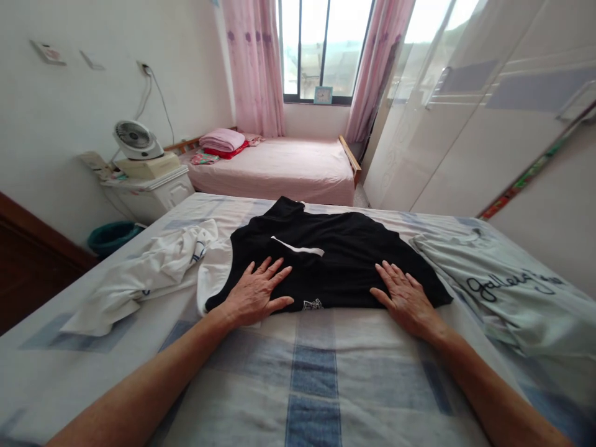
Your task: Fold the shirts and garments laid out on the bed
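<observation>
Both hands, left hand (pixel 255 294) and right hand (pixel 404 297), press flat on the black shirt (pixel 326 261).

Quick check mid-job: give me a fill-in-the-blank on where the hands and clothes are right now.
1. Both hands lie flat on the ____ garment.
2. The left hand and right hand are ____, fingers spread.
3. The crumpled white garment lies to the ____ of the dark one.
4. The fan stands on the white ____.

Missing words: black; open; left; nightstand
</observation>
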The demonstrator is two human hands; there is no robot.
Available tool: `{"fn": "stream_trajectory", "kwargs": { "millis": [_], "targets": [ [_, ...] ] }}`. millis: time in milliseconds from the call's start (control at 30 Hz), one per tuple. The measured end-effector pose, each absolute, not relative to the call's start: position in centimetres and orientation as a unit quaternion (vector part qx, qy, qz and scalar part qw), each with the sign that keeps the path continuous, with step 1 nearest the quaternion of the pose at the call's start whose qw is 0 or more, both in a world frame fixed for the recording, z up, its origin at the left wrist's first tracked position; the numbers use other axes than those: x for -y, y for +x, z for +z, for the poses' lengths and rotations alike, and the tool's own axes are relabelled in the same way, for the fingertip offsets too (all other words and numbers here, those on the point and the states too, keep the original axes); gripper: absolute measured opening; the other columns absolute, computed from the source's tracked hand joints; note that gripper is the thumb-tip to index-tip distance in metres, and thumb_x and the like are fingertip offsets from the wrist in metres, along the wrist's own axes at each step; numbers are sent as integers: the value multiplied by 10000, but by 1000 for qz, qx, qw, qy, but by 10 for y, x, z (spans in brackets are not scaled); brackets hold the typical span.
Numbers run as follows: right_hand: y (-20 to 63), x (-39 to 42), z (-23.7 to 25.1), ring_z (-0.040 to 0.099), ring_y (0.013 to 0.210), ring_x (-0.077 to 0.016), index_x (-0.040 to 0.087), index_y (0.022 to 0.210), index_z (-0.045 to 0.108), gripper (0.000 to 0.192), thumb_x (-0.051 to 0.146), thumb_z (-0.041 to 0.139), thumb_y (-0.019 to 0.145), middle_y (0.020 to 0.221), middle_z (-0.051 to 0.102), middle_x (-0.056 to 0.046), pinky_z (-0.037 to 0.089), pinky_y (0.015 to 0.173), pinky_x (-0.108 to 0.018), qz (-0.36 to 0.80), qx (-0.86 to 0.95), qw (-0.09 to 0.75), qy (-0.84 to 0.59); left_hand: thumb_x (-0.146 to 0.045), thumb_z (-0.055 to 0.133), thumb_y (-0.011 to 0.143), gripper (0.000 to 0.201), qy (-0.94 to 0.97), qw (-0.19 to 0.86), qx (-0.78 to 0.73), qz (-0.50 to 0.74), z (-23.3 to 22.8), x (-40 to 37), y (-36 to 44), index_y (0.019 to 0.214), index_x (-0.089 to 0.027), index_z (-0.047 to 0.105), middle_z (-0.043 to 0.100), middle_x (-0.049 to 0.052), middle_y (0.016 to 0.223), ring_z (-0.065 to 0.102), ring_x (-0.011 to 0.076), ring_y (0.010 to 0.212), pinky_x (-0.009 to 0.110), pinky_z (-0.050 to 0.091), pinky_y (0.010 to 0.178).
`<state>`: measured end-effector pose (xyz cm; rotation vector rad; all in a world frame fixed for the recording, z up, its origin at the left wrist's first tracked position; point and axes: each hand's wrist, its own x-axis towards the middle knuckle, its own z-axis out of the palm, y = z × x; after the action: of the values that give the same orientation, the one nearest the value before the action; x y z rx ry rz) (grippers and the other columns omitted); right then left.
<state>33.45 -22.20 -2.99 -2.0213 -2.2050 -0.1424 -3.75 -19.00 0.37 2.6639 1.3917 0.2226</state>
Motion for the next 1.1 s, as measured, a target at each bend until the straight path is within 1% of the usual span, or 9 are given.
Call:
{"fn": "stream_trajectory", "kwargs": {
  "millis": [200,333,400,500,633,767,867,967,1100],
  "targets": [
    [336,221,-28,267,1395,-236,163,1438,369,678,559,271,896,1500,334,-96,229,1118,-452,-59,741,52,-667,-687,365,839,708,878,80,-464,86,6,190,-35,1432,-300,358,290,81,1527,241,351,1393,573,164,1087],
    [338,219,-31,286,1386,-248,163,1419,398,665,543,278,887,1490,352,-98,250,1109,-467,-65,737,56,-670,-638,419,851,650,876,78,-457,132,7,194,-33,1392,-276,430,348,91,1500,275,328,1383,559,168,1100],
    [341,216,-27,318,1370,-267,168,1390,438,655,547,298,875,1468,391,-112,280,1093,-483,-55,739,59,-668,-551,420,893,542,860,70,-472,182,14,196,-32,1335,-248,503,420,90,1458,333,291,1359,519,199,1109],
    [338,209,-5,417,1311,-268,197,1322,512,600,547,315,876,1398,490,-116,368,1043,-456,-6,760,79,-646,-416,413,924,438,813,59,-524,249,30,192,-36,1255,-177,574,514,109,1375,450,249,1276,412,310,1082],
    [309,190,33,546,1179,-258,232,1263,562,531,541,346,889,1293,579,-89,443,969,-399,25,769,148,-622,-363,482,874,402,775,65,-577,247,44,164,-49,1189,-150,612,569,114,1294,525,249,1188,328,389,1010],
    [267,161,44,630,998,-264,221,1088,677,503,555,365,879,1093,674,-95,480,860,-379,78,759,148,-629,-457,535,820,425,739,156,-615,227,41,124,-55,1090,-151,654,665,117,1096,595,266,1067,310,426,917],
    [242,141,38,652,867,-251,223,928,720,498,603,409,841,918,709,-83,485,755,-357,154,742,143,-636,-498,673,681,456,675,268,-630,275,36,102,-50,964,-141,683,689,110,929,623,288,955,322,446,830],
    [227,132,32,636,740,-202,210,842,704,376,540,536,775,787,699,-44,471,658,-305,247,723,190,-617,-348,741,605,415,623,339,-620,335,32,92,-42,945,-118,675,676,88,848,627,251,850,311,461,752],
    [225,135,31,596,661,-148,194,784,658,241,417,582,731,728,665,-6,453,614,-268,307,711,279,-568,-136,628,632,401,610,388,-582,373,37,94,-39,1032,-120,650,659,42,803,608,155,733,257,471,668]
  ]
}}
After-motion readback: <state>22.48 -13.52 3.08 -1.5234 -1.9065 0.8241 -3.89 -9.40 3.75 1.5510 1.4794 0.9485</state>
